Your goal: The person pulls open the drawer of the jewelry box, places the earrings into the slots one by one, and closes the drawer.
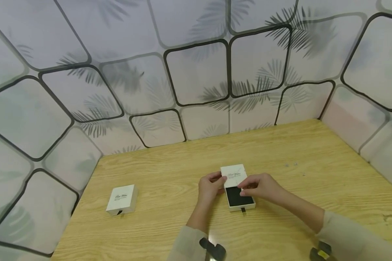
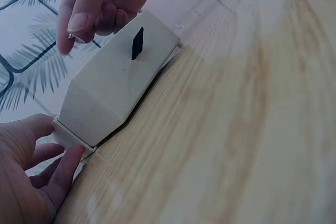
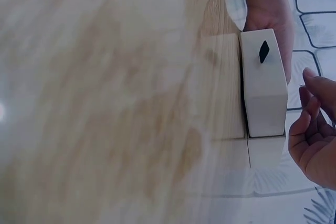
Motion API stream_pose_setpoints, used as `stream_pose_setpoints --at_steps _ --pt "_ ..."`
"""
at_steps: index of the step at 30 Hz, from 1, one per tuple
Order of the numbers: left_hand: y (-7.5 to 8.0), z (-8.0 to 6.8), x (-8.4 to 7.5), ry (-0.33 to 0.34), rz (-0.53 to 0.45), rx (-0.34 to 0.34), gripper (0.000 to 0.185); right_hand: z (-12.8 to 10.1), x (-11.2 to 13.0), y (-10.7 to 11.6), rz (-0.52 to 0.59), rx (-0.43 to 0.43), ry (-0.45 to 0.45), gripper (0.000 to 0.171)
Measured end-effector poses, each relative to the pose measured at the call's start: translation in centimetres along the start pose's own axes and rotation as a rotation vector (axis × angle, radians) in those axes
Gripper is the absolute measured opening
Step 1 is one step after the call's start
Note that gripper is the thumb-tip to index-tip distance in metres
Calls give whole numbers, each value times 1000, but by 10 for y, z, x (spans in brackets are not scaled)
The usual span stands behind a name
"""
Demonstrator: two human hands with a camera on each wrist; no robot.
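A white gift box (image 1: 233,175) with "Best Wishes" lettering lies on the table, its drawer (image 1: 238,197) slid out toward me. Black padding lines the drawer, and a black pull tab (image 2: 137,43) sticks out of its front. My left hand (image 1: 209,186) grips the box's sleeve from the left, thumb on the top edge. Above the drawer's right side, my right hand (image 1: 259,186) pinches a tiny shiny stud earring (image 2: 77,39) between thumb and forefinger. Its thin pin shows in the right wrist view; the rest of it is mostly hidden by the fingertips.
Another white gift box (image 1: 121,199), closed, stands at the table's left with its black tab facing me. Several tiny shiny pieces (image 1: 295,164) lie on the wooden table (image 1: 170,163) to the right of the hands. A patterned curtain (image 1: 199,72) borders the back and sides.
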State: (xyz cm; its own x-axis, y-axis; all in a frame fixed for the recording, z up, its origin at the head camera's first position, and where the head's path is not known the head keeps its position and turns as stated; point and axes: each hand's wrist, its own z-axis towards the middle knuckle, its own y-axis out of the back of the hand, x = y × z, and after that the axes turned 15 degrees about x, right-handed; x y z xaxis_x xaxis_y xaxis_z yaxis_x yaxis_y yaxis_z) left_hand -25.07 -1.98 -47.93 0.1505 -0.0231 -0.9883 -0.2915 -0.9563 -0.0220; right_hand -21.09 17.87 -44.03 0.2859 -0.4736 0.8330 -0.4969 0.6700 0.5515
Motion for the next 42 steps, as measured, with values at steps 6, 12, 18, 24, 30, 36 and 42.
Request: stream_pose_setpoints --at_steps 6,12,18,24,30,36,42 --pt "0 1 0 -8 -8 4 35 9 4 -7 -45 -14 -7 18" --pt "0 2 -1 0 -14 10 33 15 12 -12 -131 -24 -32 16" --pt "-2 2 -4 0 -10 12 33 19 14 -17 -207 -35 -88 15" --pt "-2 3 -2 -5 -9 12 33 22 18 -21 -260 -58 -152 12" --pt "-2 2 0 -3 -6 15 32 21 21 -26 -291 -60 -198 10" --pt "-2 2 1 -4 -4 5 31 23 23 -31 -393 -69 -262 9" --pt "0 1 1 -6 4 -1 32 23 28 -35 -476 -32 -314 11"
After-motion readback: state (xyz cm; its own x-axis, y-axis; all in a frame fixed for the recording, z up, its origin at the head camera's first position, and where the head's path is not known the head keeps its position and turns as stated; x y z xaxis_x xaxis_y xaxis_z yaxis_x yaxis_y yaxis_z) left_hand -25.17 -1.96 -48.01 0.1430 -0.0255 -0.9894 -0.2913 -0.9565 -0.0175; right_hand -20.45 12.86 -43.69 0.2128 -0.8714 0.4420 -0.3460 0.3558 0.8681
